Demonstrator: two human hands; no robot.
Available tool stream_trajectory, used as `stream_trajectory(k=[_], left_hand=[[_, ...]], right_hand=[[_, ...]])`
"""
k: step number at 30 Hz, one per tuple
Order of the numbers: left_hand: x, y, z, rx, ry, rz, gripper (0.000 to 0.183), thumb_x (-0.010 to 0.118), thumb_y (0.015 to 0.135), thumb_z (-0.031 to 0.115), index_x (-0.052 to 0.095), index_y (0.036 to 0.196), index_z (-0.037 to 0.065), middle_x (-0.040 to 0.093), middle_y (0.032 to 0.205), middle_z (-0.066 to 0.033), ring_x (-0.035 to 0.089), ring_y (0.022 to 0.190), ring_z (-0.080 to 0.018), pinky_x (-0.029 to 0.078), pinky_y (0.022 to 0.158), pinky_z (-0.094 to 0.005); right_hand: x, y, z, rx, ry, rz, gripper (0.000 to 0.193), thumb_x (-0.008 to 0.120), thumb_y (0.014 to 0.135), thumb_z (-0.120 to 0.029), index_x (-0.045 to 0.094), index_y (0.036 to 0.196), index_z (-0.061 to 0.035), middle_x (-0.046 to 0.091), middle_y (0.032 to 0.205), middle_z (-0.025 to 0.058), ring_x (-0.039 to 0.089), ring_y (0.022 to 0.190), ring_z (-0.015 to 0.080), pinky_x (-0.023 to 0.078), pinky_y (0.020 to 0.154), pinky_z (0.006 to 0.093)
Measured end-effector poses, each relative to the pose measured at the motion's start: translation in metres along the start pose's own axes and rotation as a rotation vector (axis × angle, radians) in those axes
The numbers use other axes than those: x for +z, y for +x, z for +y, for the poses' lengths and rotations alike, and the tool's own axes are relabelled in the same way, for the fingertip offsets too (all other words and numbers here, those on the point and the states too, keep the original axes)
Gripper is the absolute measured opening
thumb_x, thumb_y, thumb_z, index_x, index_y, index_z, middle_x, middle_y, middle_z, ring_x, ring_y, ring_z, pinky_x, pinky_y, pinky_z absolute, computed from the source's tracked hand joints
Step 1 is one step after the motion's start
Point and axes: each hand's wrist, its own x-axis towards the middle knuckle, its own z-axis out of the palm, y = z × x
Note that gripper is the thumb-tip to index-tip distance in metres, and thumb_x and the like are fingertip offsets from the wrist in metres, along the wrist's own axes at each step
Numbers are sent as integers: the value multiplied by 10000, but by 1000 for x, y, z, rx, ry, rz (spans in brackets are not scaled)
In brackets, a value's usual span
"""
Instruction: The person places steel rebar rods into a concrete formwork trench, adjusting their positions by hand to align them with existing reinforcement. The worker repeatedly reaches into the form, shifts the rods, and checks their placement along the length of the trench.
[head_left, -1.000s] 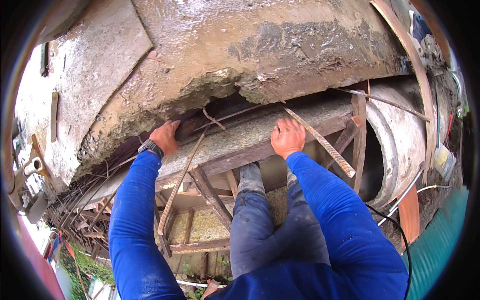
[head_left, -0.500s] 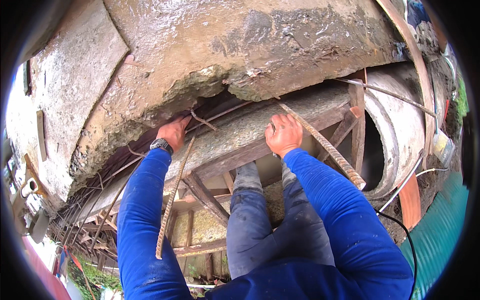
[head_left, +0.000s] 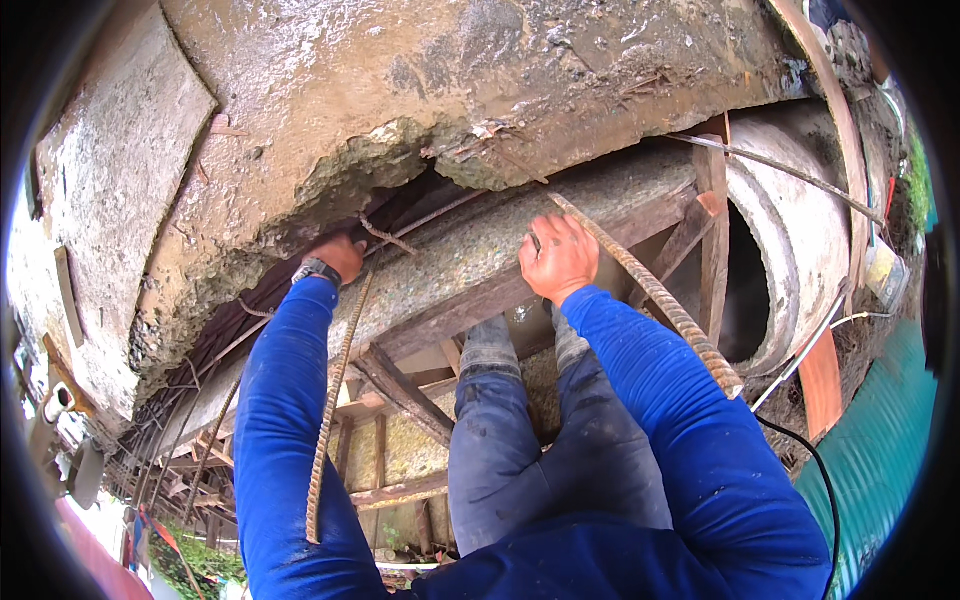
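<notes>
My left hand, with a watch at its wrist, reaches in under the broken edge of the concrete slab. Its fingers are mostly lost in the shadow there, next to a short bent rebar and thin rods. My right hand is closed, resting above the rough grey beam. A small dark thing shows at its curled fingers, too small to name. Just right of that hand a thick ribbed rebar sticks out toward me. Another ribbed rebar lies along my left forearm.
Wooden props brace the beam from below, between and beside my legs. A round concrete pipe opening is at the right, with a thin rod across it. Teal corrugated sheeting and a black cable lie at lower right.
My left hand has shifted slightly down and left, its fingers drawn in from the bent rebar. My right hand stays closed and has turned a little. The whole view has tilted slightly.
</notes>
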Motion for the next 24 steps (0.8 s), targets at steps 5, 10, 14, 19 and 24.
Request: stream_trajectory(k=[5, 10, 14, 19, 24], left_hand=[[-9, -22, 17, -24, 60, -1, 685, 486, 1093, 577, 606, 1454, 6, 659, 1442, -273, 619, 1382, -407, 481, 1180, -495], [-18, -41, 14, -74, 61, -9, 628, 511, 1088, 555, 662, 1357, 8, 710, 1363, -261, 668, 1313, -405, 520, 1131, -500], [-20, -56, 4, -130, 79, 9, 597, 537, 1080, 533, 684, 1325, 9, 728, 1328, -256, 689, 1277, -400, 539, 1101, -506], [-14, -72, -19, -187, 111, 37, 567, 548, 1077, 520, 679, 1319, 23, 736, 1306, -246, 692, 1262, -414, 549, 1084, -512], [-24, -89, -32, -270, 121, 33, 553, 564, 1075, 502, 668, 1333, 24, 735, 1306, -249, 696, 1249, -426, 555, 1072, -521]], right_hand=[[-1, 1, 6, -13, -9, -28, 208, 697, 873, -263, 698, 1000, -99, 719, 1003, 112, 684, 995, 393, 562, 900, 514], [-4, 2, 8, 18, 12, -116, 206, 693, 870, -276, 691, 986, -105, 711, 989, 109, 673, 996, 386, 538, 893, 525], [3, -1, 6, 65, 41, -82, 172, 707, 831, -289, 673, 878, -127, 694, 908, 73, 647, 993, 336, 468, 843, 540], [6, -2, 8, 50, 42, -33, 165, 717, 824, -281, 681, 879, -129, 716, 878, 81, 657, 975, 343, 466, 823, 532], [4, -2, 7, 27, -2, -11, 198, 720, 829, -286, 724, 952, -130, 748, 886, 101, 670, 971, 346, 466, 821, 524]])
